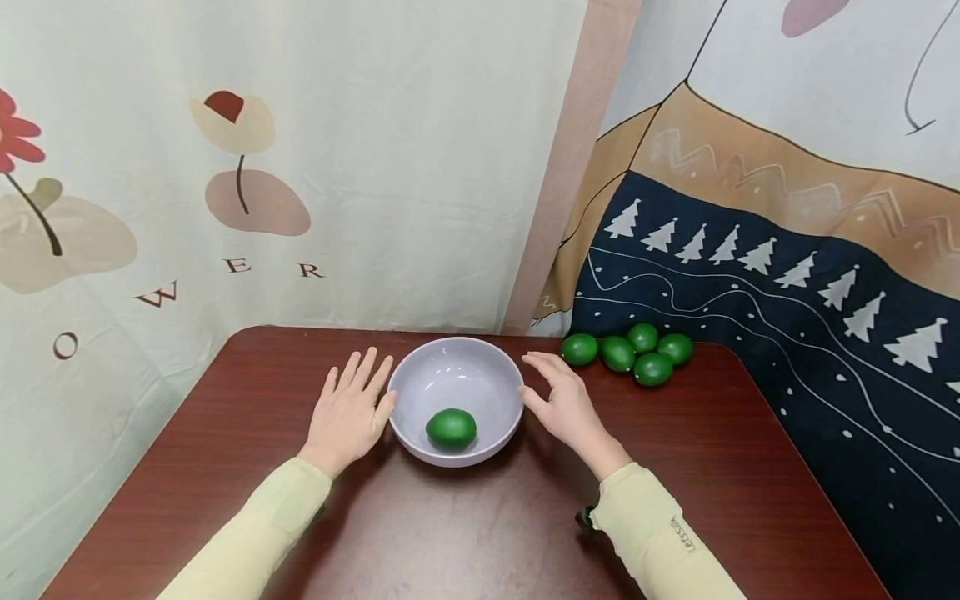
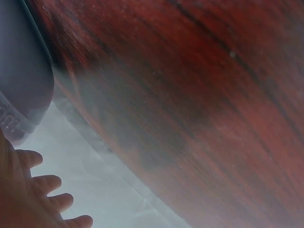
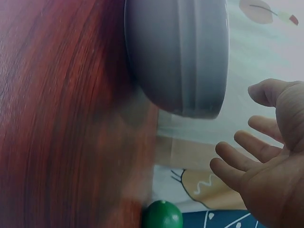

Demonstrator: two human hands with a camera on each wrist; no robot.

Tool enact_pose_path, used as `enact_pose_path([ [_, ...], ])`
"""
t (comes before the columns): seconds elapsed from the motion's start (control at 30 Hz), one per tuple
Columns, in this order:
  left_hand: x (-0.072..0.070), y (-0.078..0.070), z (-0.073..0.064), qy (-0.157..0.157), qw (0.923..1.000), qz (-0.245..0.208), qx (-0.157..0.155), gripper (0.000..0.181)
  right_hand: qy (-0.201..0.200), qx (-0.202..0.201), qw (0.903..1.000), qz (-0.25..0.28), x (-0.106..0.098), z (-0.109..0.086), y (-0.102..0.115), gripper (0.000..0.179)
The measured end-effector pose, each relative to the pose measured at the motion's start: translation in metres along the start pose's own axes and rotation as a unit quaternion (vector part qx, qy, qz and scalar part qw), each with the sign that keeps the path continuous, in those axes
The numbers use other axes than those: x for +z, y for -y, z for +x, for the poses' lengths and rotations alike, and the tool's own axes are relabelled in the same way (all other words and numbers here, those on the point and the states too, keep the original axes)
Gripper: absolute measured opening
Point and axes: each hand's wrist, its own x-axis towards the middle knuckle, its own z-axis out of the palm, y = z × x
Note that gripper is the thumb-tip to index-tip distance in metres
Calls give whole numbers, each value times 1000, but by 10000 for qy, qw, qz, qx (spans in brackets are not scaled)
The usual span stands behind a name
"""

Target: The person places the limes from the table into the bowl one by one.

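Observation:
A pale lavender bowl stands on the table with one green lime lying in its near part. My left hand is at the bowl's left side, fingers spread and pointing away, thumb tip right at the rim. On the opposite side my right hand has its thumb and fingers spread apart, tips close to the right rim. The right wrist view shows the bowl's outer wall with a gap between it and that hand. In the left wrist view, part of the left hand appears below the bowl.
Several more limes lie grouped at the table's back right, just past my right hand. The dark red wooden table meets printed curtains along its back edge. A navy cloth with white trees hangs at the right.

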Motion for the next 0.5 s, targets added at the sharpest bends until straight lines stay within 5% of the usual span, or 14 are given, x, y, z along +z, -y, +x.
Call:
enact_pose_path([
  [0.5, -1, 0, 1, 80, 10000, 1, -25, 59, -142, 371, 9991, -146, -11, 2, -20, 45],
])
